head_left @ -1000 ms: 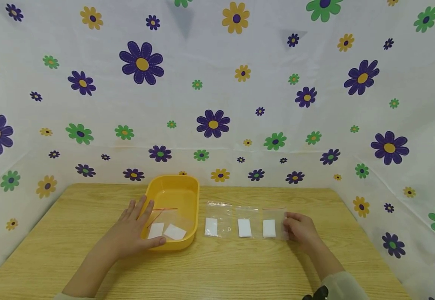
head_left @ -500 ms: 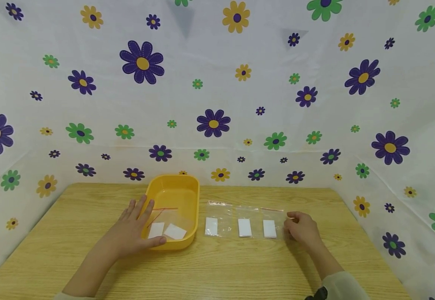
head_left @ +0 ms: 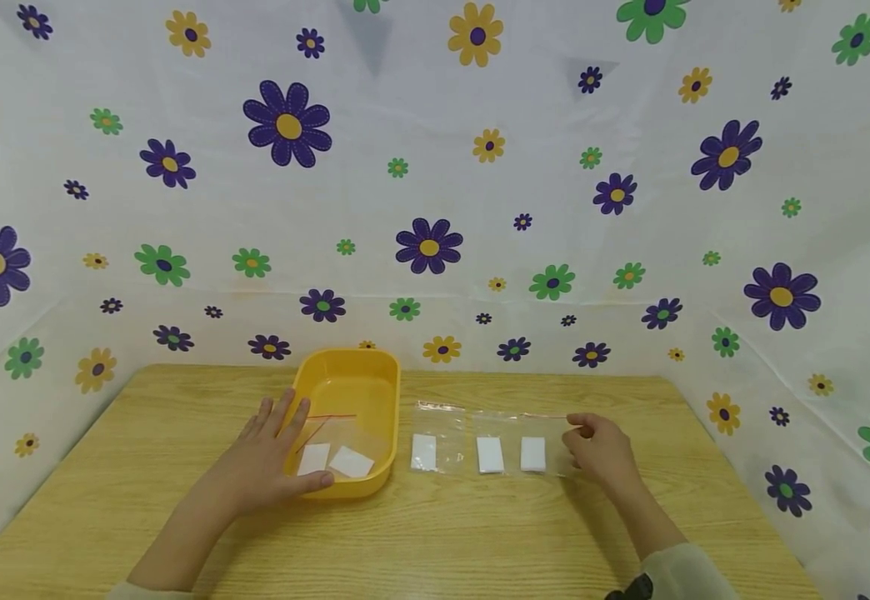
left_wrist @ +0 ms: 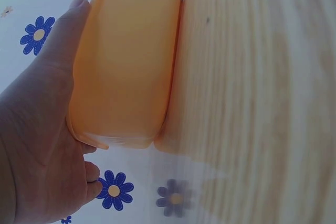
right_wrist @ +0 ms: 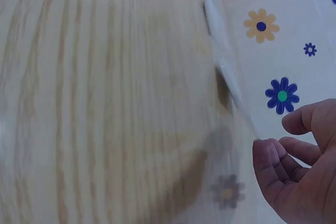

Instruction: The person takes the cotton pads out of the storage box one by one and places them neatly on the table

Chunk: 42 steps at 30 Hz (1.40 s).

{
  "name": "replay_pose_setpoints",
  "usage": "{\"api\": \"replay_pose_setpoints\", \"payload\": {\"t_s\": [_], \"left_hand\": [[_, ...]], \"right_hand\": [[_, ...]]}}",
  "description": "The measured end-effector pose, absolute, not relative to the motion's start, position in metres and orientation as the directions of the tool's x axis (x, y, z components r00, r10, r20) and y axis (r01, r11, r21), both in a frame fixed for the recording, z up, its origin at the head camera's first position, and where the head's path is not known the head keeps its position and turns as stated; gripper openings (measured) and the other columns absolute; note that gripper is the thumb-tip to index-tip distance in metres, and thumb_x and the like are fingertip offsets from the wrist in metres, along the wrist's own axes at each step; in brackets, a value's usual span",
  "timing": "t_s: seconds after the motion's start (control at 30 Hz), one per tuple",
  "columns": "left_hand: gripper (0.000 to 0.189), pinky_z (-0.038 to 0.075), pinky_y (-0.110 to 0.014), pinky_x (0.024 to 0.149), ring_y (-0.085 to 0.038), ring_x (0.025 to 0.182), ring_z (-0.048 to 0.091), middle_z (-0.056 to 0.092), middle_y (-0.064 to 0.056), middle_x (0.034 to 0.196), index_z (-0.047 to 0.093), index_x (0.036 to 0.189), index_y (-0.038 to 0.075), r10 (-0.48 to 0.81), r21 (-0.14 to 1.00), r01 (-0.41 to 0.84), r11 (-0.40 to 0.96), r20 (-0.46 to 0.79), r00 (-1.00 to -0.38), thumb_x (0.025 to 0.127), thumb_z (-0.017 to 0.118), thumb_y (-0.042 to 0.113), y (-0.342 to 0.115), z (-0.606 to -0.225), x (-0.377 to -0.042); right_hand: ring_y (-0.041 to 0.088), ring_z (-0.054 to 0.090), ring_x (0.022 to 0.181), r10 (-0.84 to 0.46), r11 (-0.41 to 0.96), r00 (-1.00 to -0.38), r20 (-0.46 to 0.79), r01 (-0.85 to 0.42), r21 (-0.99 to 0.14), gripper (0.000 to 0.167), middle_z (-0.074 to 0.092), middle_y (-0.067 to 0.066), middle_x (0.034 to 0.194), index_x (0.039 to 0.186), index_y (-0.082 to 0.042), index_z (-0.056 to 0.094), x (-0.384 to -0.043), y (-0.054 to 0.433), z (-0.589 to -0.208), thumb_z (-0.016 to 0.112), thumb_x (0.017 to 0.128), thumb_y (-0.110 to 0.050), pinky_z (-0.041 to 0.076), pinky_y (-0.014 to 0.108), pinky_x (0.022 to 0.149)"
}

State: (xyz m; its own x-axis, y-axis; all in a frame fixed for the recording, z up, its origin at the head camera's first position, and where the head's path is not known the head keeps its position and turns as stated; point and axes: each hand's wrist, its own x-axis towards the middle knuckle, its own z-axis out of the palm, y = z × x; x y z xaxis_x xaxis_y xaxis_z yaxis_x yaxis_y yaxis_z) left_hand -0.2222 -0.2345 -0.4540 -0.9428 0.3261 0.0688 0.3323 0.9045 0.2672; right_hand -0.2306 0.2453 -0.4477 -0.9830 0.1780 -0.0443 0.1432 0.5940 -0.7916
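A yellow plastic tub stands at the left of the table in the head view. My left hand lies spread along its near left side, thumb across the front rim. Inside are small clear zip bags with white rectangular pieces. To its right, three zip bags lie in a row: a left one, a middle one and a right one, each with a white piece. My right hand holds the right bag's edge at the fingertips; the right wrist view shows the hand at that edge.
The light wooden table extends in front of the bags and to both sides. A white cloth with printed flowers hangs behind the table and along its sides.
My right hand has shifted slightly left, and the right zip bag has slid left with it, closer to the middle bag. My left hand stays at the tub.
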Motion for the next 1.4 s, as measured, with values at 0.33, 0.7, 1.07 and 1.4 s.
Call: {"api": "replay_pose_setpoints", "payload": {"t_s": [0.33, 0.7, 1.07, 1.4], "left_hand": [[0.118, 0.011, -0.066, 0.118, -0.053, 0.149, 0.001, 0.001, -0.021, 0.167, 0.017, 0.160, 0.006, 0.329, 0.270, 0.335, 0.903, 0.070, -0.942, 0.079, 0.051, 0.084, -0.236, -0.457, -0.224], [0.118, 0.011, -0.066, 0.119, -0.053, 0.149, 0.000, 0.001, -0.021, 0.167, 0.016, 0.160, 0.006, 0.328, 0.268, 0.334, 0.904, 0.070, -0.942, 0.079, 0.051, 0.085, -0.235, -0.454, -0.223], [0.116, 0.010, -0.066, 0.119, -0.053, 0.149, 0.000, 0.001, -0.022, 0.166, 0.017, 0.160, 0.006, 0.329, 0.280, 0.334, 0.900, 0.069, -0.942, 0.080, 0.053, 0.083, -0.234, -0.453, -0.223], [0.118, 0.010, -0.066, 0.118, -0.054, 0.148, 0.001, 0.002, -0.023, 0.166, 0.017, 0.159, 0.005, 0.327, 0.277, 0.332, 0.901, 0.066, -0.943, 0.079, 0.052, 0.084, -0.234, -0.453, -0.222]], "right_hand": [[0.019, 0.062, 0.077, 0.155, 0.598, -0.988, 0.005, 0.089, -0.796, 0.042, 0.066, 0.016, 0.108, 0.132, 0.002, 0.060, -0.234, 0.228, -0.438, 0.058, 0.093, -0.014, 0.056, 0.028, 0.062], [0.023, 0.064, 0.088, 0.055, 0.567, -0.998, -0.025, 0.052, -0.822, 0.040, 0.067, 0.014, 0.110, 0.130, 0.000, 0.062, -0.236, 0.203, -0.443, 0.060, 0.094, -0.015, 0.057, 0.029, 0.069], [0.023, 0.065, 0.097, -0.005, 0.699, -1.000, 0.015, -0.015, -0.715, 0.030, 0.072, 0.009, 0.108, 0.119, -0.002, 0.070, -0.230, 0.219, -0.456, 0.063, 0.092, -0.012, 0.054, 0.029, 0.072], [0.024, 0.064, 0.098, -0.047, 0.519, -0.999, -0.014, -0.013, -0.855, 0.033, 0.069, 0.012, 0.113, 0.127, -0.002, 0.065, -0.232, 0.207, -0.443, 0.061, 0.098, -0.016, 0.057, 0.033, 0.079]]}}
